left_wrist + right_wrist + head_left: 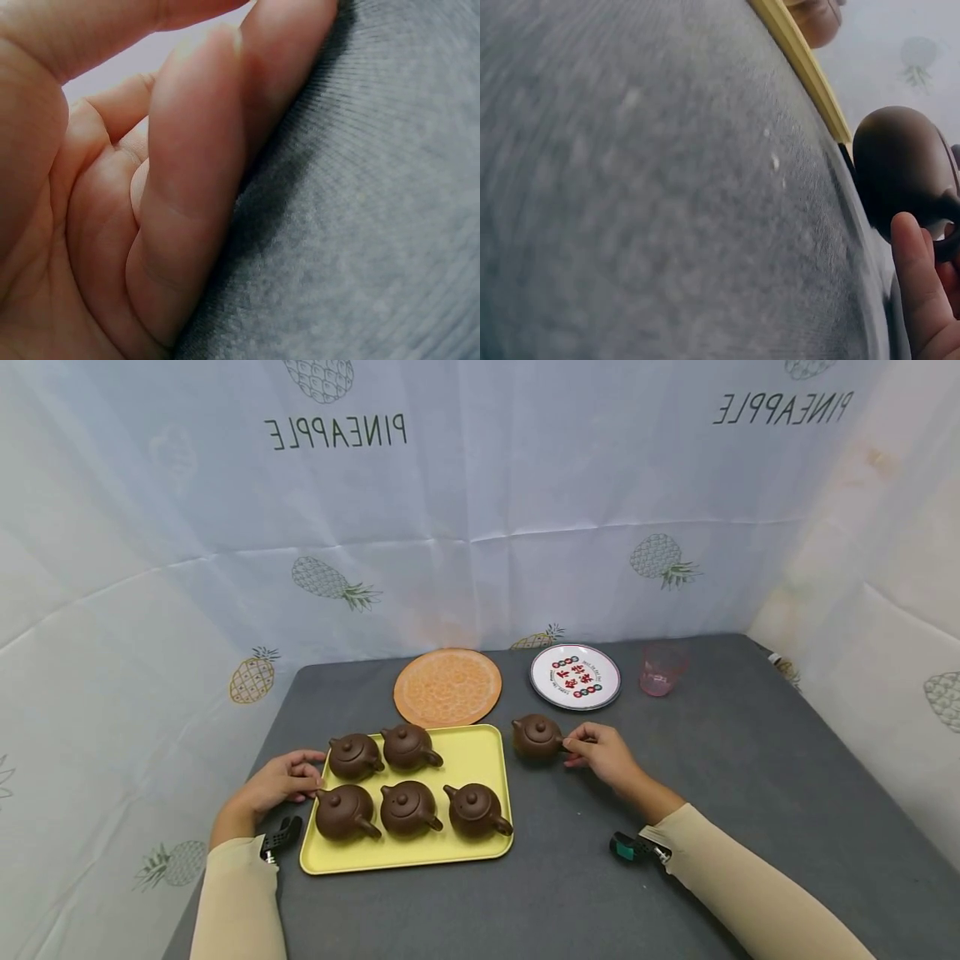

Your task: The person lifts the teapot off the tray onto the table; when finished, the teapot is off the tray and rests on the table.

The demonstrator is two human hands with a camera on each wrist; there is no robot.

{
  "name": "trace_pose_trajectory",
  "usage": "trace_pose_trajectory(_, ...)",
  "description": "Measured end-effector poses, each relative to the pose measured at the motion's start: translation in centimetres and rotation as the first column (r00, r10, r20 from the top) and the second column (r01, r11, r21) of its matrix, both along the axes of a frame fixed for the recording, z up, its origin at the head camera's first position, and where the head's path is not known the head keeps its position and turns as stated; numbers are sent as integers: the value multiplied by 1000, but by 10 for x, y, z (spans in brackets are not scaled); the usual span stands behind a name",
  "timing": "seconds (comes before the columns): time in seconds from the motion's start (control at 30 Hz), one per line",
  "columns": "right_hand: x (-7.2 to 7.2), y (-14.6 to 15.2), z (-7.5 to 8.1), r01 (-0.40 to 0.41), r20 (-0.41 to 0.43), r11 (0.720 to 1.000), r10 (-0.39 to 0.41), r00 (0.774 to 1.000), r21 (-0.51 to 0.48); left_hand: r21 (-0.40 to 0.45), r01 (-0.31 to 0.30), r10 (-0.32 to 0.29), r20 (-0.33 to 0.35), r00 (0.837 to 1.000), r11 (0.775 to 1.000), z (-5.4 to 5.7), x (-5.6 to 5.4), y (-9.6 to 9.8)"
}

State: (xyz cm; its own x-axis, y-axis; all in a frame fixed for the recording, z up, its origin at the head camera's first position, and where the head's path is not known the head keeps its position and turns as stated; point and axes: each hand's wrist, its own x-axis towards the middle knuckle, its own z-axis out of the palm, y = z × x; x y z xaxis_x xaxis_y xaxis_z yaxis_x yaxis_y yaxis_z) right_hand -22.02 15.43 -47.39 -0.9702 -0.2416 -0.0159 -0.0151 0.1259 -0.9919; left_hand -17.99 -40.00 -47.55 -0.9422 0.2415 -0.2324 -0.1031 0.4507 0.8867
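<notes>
My right hand pinches the handle of a brown teapot just right of the yellow tray. In the right wrist view that teapot shows at the right edge, with fingers at its handle. Whether its base touches the table, I cannot tell. Several matching teapots stand on the tray: two in the back row, three in front, including a front-right teapot. My left hand rests at the tray's left edge, fingers loosely bent; the left wrist view shows its fingers against the dark tabletop, holding nothing visible.
Behind the tray lies a round orange mat. A white plate with red lettering and a pink clear cup stand at the back. The grey table meets a pineapple-print curtain on its far side.
</notes>
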Motion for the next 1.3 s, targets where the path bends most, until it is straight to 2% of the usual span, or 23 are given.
trace_pose_trajectory(0.3, -5, 1, -5, 37, -4, 999, -37, 999, 3, 19, -1, 1, 3, 1000, 1000, -2, -1, -1)
trace_pose_trajectory(0.63, -3, 4, -9, 26, -2, 999, -26, 1000, 46, 18, 3, -3, 1, 1000, 1000, -3, 0, -1)
trace_pose_trajectory(0.73, -4, 7, -6, 19, -22, 992, -16, 1000, 127, 16, 1, -1, 3, 1000, 1000, -3, -1, -2)
trace_pose_trajectory(0.83, -3, 11, 4, 51, -103, 957, -23, 994, 285, 21, 0, 0, 2, 1000, 1000, -3, -1, -1)
trace_pose_trajectory(0.93, 4, 13, 18, 105, -199, 905, -23, 980, 412, 23, 5, -5, -2, 1000, 1000, -1, 0, -1)
trace_pose_trajectory(1.0, 12, 9, 27, 119, -226, 895, -21, 974, 430, 27, 7, -7, -5, 1000, 1000, 0, 0, -1)
trace_pose_trajectory(1.17, 39, -16, 29, 38, -203, 942, 33, 979, 332, 36, 5, -4, -6, 1000, 999, 0, 1, -1)
trace_pose_trajectory(1.3, 58, -38, 23, -55, -186, 954, 113, 976, 294, 47, 7, -7, -4, 1000, 999, 0, 1, 1)
